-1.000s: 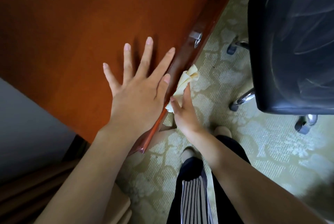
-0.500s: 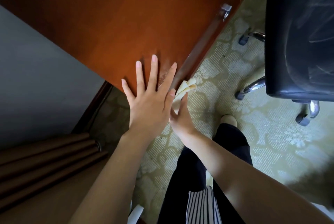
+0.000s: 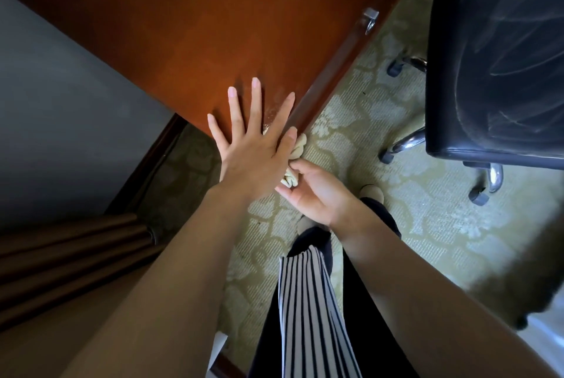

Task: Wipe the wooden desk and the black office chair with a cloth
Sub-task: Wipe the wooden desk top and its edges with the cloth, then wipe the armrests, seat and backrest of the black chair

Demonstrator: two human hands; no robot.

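Patterned carpet [image 3: 351, 121] runs under the desk [image 3: 213, 26], whose near corner sits just ahead of us, with a grey wall [image 3: 61, 102] to its left. Our left hand [image 3: 253, 157] lies on that corner, fingers straight and spread. Our right hand [image 3: 317, 191], just below the front edge, curls its fingers round the bunched cloth [image 3: 300, 142]. We judge the front edge is the step in hand, ending at this corner. Next we'd turn to the chair [image 3: 494, 66], well apart on the right, across open carpet, minding its casters [image 3: 479, 196].
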